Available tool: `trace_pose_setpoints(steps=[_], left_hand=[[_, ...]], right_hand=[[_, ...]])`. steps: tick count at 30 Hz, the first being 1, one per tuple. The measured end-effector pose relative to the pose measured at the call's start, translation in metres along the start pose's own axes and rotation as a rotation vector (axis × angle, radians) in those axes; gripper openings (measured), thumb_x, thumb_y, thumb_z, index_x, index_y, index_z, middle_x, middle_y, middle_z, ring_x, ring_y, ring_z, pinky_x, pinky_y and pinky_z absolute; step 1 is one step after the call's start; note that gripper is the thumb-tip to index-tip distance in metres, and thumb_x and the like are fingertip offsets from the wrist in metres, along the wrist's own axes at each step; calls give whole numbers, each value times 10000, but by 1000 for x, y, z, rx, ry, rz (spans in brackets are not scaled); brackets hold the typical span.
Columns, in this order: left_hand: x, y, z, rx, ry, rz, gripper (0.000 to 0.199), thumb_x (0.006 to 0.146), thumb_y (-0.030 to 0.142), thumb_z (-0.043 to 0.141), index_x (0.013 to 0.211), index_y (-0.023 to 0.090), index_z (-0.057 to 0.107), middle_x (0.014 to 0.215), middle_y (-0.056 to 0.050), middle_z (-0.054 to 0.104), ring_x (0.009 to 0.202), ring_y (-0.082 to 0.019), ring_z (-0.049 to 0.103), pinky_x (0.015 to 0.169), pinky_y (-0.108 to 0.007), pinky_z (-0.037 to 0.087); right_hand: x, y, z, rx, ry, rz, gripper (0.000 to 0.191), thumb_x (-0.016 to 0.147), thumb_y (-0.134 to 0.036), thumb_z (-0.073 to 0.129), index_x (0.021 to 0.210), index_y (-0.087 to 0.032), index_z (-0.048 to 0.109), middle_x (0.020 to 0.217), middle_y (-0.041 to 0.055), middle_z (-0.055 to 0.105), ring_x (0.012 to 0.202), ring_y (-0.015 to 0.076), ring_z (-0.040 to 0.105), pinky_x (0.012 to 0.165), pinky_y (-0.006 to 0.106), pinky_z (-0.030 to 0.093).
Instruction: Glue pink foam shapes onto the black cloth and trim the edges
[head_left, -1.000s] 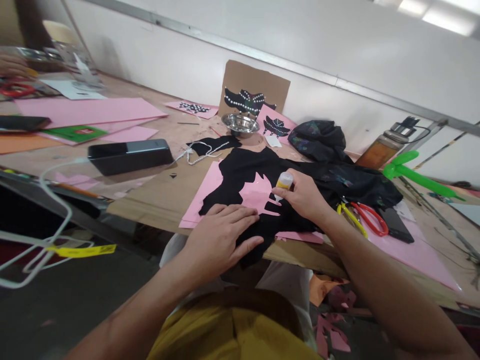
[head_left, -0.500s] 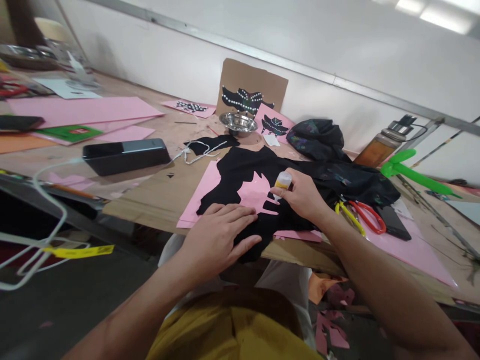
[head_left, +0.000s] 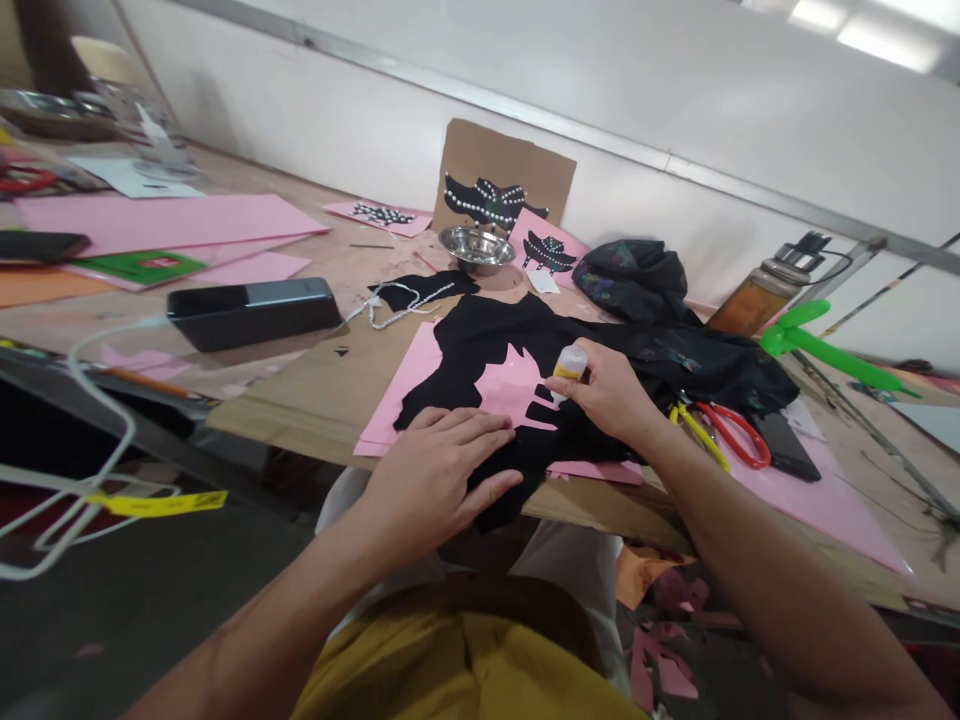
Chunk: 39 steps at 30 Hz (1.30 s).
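Though upside-down, bottle partly behind fingers

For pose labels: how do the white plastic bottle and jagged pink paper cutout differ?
The white plastic bottle tilts, nozzle down, in the right hand; the jagged pink paper cutout lies flat on black fabric. The bottle looks narrower than the cutout. Both are partly covered.

The right grip covers part of the small white-and-yellow plastic bottle, and its pale nozzle blurs against the jagged pink paper cut-out, so contact there can't be called! Over to the spread left grip, hiding a patch of black cloth beneath. A red looped object and a long black object run off the left edge; marks on the flat yellow tag are too small to read.
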<state>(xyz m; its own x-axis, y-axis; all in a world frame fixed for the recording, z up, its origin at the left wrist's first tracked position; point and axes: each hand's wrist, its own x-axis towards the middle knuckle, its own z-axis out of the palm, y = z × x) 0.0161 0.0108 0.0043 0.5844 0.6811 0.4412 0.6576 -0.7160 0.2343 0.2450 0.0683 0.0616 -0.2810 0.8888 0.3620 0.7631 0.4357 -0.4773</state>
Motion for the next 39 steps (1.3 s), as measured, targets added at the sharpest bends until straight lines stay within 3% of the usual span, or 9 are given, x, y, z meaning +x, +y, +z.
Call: trace_pose_setpoints(steps=[26,34,39], left_hand=[[1,1,0,-10,-26,-10,425,967,496,446,1229,228,647,1259,-56,682,1152,-255,606,925,-436,415],[1,1,-1,-10,-29,-11,418,963,497,452,1209,226,655,1230,-69,691,1125,-262,612,918,-434,419],[1,1,-1,-14,-18,-12,401,963,485,463,1210,232,651,1247,-68,684,1128,-260,614,914,-429,417]], right_hand=[[14,-6,26,72,98,-32,305,774,-368,677,674,-220,430,660,-39,466,618,133,404,587,277,299],[8,-15,27,114,46,-24,301,780,-376,680,684,-218,443,661,-41,477,621,131,413,590,274,312],[6,-15,26,105,79,-6,305,790,-387,671,677,-220,442,667,-33,484,628,138,425,595,276,316]])
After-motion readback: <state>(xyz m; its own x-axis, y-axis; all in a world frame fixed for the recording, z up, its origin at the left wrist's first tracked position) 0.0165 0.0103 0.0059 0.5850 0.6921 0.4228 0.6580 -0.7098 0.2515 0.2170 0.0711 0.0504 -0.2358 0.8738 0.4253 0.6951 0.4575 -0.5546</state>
